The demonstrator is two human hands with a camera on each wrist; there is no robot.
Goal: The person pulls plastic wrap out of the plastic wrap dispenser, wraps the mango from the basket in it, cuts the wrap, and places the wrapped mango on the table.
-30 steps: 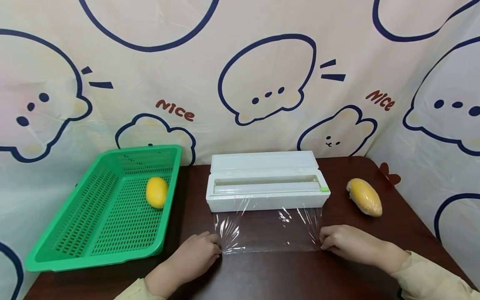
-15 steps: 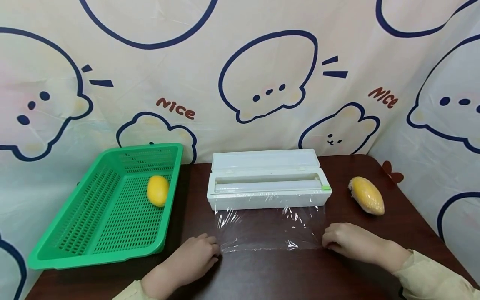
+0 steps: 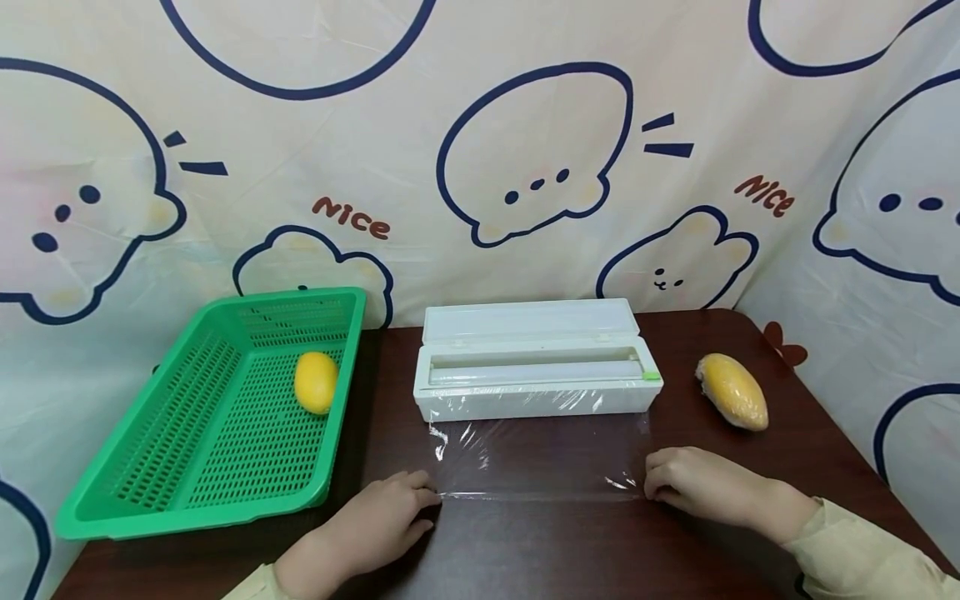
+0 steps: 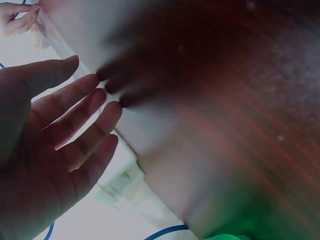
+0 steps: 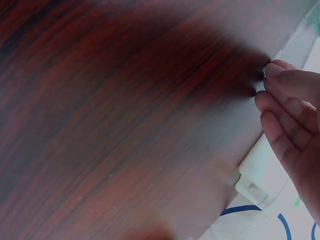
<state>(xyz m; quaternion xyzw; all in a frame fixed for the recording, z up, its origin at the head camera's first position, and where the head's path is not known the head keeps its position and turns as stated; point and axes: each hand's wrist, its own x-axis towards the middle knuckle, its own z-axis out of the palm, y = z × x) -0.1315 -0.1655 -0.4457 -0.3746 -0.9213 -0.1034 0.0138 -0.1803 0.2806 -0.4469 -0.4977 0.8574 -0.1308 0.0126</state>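
Observation:
A sheet of clear cling film stretches flat over the table from a white cling film box, whose lid stands raised and whose roll shows inside. My right hand pinches the film's near right corner between thumb and index finger, as the right wrist view shows with the hand near the table. At the near left corner my left hand has its fingertips on the table by the film's edge. In the left wrist view the thumb of that hand stands apart from the loosely extended fingers.
On the left sits a green basket with a yellow lemon-like fruit in it. A similar yellow fruit, wrapped in film, lies right of the box. Patterned cloth hangs behind the dark wooden table.
My left thumb has come away from the film's corner and the left fingers have loosened. The film has settled flatter on the table. My right hand stays almost in place.

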